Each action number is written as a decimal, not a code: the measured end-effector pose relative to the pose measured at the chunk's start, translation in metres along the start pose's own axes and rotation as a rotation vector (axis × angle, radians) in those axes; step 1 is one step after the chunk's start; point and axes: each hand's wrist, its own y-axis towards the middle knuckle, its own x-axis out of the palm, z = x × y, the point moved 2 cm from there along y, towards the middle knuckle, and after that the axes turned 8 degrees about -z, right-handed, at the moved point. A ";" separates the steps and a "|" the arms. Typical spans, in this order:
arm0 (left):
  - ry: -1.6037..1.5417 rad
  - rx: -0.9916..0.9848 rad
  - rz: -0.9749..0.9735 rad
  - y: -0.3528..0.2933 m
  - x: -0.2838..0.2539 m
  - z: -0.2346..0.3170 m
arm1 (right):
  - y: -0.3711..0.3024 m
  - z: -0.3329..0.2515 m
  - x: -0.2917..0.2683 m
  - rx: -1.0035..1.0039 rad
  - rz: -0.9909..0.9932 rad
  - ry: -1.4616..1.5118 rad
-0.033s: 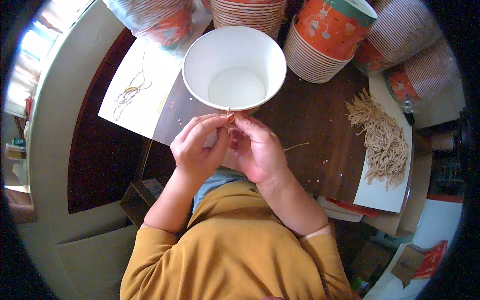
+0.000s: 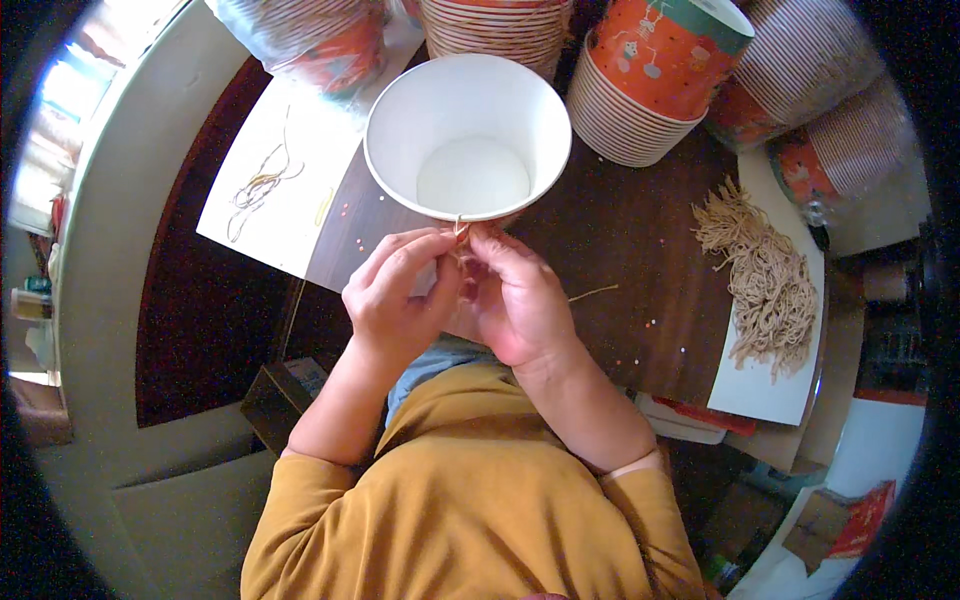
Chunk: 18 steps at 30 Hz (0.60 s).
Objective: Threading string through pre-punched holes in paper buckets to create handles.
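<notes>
A large white-lined paper bucket (image 2: 470, 125) stands on the table in front of me, its open mouth facing up toward me. At its near rim a thin pale string (image 2: 459, 222) comes through or over the edge; I cannot tell which. My left hand (image 2: 392, 285) pinches this string just below the rim with thumb and fingertips. Close against it, my right hand (image 2: 520, 295) also has its thumb and fingers closed on the string. The knot or ends between the fingertips are mostly hidden. A short piece of string (image 2: 594, 292) sticks out to the right of my right hand.
Stacked orange patterned paper buckets (image 2: 640, 110) stand behind, some wrapped in plastic (image 2: 300, 40). Right, a heap of beige strings (image 2: 765, 290) lies on a white sheet (image 2: 765, 390). Left, a few loose strings (image 2: 262, 185) lie on another white sheet (image 2: 300, 215). Tiny bits dot the dark tabletop (image 2: 630, 240).
</notes>
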 end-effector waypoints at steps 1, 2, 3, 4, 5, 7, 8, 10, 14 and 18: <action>0.051 0.064 0.019 0.001 0.001 0.002 | 0.000 0.000 0.000 -0.021 0.051 -0.039; 0.051 0.064 0.019 0.001 0.002 0.000 | 0.000 0.000 0.001 -0.042 0.103 -0.079; 0.061 0.094 0.026 0.000 0.004 -0.001 | 0.000 0.000 0.002 -0.042 0.103 -0.079; 0.070 0.123 0.032 0.000 0.005 -0.001 | -0.001 -0.001 0.002 -0.069 0.109 -0.120; 0.069 0.124 0.032 0.001 0.005 0.000 | -0.001 -0.002 0.002 -0.096 0.116 -0.162; 0.144 0.179 0.026 0.004 0.005 0.004 | -0.003 -0.002 0.000 -0.104 0.118 -0.166; 0.143 0.179 0.027 0.005 0.005 0.004 | -0.004 -0.003 -0.001 -0.112 0.120 -0.170; 0.183 0.246 0.009 0.004 0.006 0.003 | -0.004 -0.004 -0.001 -0.106 0.135 -0.181; 0.189 0.280 -0.029 0.006 0.004 0.003 | -0.001 -0.003 -0.012 -0.045 0.120 0.018; 0.139 0.298 0.002 0.006 0.002 0.000 | 0.003 -0.005 -0.003 -0.061 0.200 -0.036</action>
